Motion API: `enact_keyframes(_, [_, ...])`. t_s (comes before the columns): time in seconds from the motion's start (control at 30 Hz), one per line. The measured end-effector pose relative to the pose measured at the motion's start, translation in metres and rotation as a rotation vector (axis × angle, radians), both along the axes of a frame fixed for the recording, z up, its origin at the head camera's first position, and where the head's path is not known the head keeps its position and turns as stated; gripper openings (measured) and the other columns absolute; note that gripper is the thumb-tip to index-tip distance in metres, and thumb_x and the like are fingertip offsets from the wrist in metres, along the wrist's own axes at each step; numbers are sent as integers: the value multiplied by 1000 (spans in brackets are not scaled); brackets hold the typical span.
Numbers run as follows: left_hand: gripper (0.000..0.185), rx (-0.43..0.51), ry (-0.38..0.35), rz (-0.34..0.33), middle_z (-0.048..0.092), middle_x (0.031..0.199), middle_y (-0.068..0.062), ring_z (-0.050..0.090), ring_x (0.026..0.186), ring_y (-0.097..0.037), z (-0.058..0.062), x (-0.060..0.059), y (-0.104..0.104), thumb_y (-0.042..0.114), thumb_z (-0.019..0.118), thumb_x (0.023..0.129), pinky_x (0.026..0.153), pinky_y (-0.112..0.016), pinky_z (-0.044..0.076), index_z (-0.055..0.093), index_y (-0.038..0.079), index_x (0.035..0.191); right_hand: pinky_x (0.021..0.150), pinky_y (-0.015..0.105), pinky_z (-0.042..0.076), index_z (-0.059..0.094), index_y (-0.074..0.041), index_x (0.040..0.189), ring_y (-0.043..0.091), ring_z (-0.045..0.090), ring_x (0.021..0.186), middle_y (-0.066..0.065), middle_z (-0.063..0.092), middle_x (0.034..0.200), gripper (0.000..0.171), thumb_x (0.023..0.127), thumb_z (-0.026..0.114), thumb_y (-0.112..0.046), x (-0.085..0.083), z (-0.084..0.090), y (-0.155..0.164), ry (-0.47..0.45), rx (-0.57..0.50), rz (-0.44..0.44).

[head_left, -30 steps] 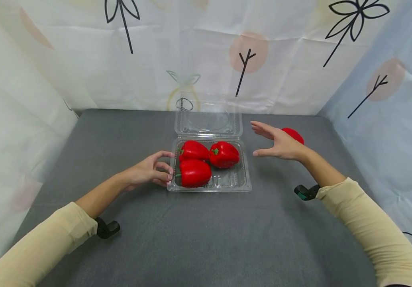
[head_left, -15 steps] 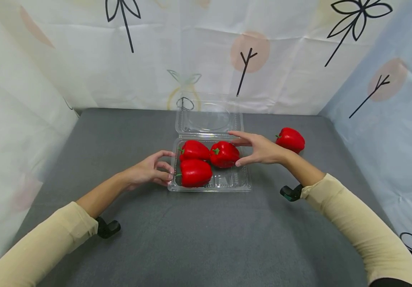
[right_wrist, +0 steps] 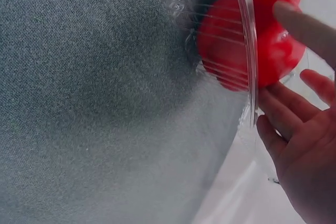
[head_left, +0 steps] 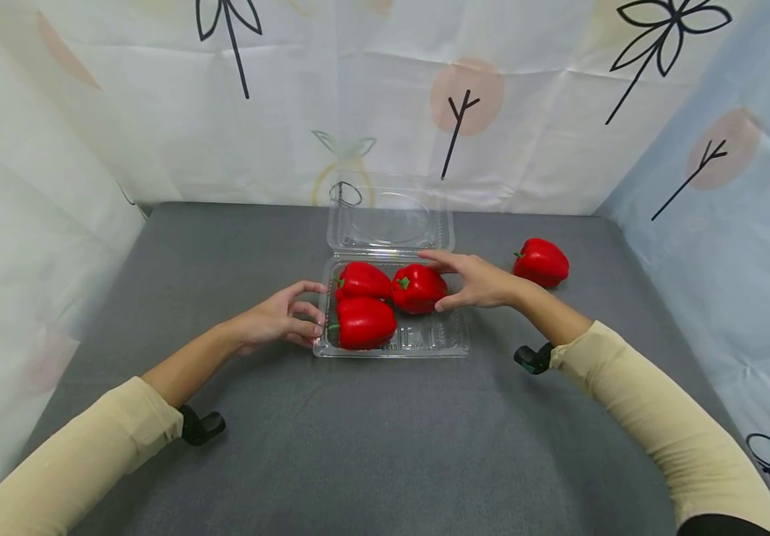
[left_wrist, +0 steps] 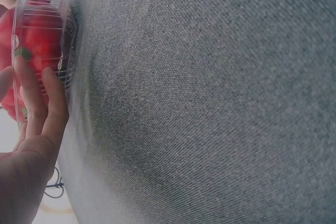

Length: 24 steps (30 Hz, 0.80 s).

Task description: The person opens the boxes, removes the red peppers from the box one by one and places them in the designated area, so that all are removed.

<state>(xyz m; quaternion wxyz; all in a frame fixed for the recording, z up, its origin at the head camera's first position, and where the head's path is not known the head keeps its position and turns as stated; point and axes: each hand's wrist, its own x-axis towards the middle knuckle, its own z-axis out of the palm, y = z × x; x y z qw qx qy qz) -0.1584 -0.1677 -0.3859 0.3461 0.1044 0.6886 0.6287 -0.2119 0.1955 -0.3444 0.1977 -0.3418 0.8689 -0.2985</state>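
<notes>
A clear plastic clamshell box [head_left: 425, 348] stands open on the grey table, its lid [head_left: 390, 219] folded back. Three red bell peppers lie in it: back left [head_left: 363, 281], back right [head_left: 417, 289] and front left [head_left: 363, 324]. My left hand [head_left: 278, 318] rests against the box's left wall with straight fingers [left_wrist: 37, 103] on the plastic [left_wrist: 68, 35]. My right hand [head_left: 475, 281] spans the right side of the back right pepper [right_wrist: 236, 45], one finger over it, the other fingers [right_wrist: 281, 116] by the rim [right_wrist: 244, 35]. A fourth pepper [head_left: 541, 262] lies loose to the right.
Grey cloth [head_left: 385, 432] covers the table. Printed fabric walls [head_left: 157, 112] close it in at the back and on both sides. Black wrist mounts [head_left: 200, 426] [head_left: 532, 359] sit under both beige sleeves.
My right hand has moved left from beside the loose pepper to the back right pepper in the box. The left hand and the box have stayed put.
</notes>
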Motion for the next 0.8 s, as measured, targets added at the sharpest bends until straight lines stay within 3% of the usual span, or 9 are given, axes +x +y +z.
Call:
enact_keyframes(0.5, [72, -11, -1, 12, 58, 101, -16, 61, 82, -26, 1, 1, 2, 4, 67, 82, 80, -43, 52, 24, 12, 139, 97, 46, 39, 31, -9, 143, 26, 46, 118, 11, 43, 138, 80, 75, 74, -7, 0, -3, -13, 140, 67, -5])
enact_keyframes(0.8, [71, -1, 2, 9, 58, 100, -16, 61, 82, -25, -2, 0, 0, 4, 67, 82, 80, -43, 52, 25, 11, 139, 97, 44, 39, 31, -11, 143, 25, 47, 118, 10, 43, 138, 81, 75, 75, -7, 1, -1, -15, 146, 80, -15])
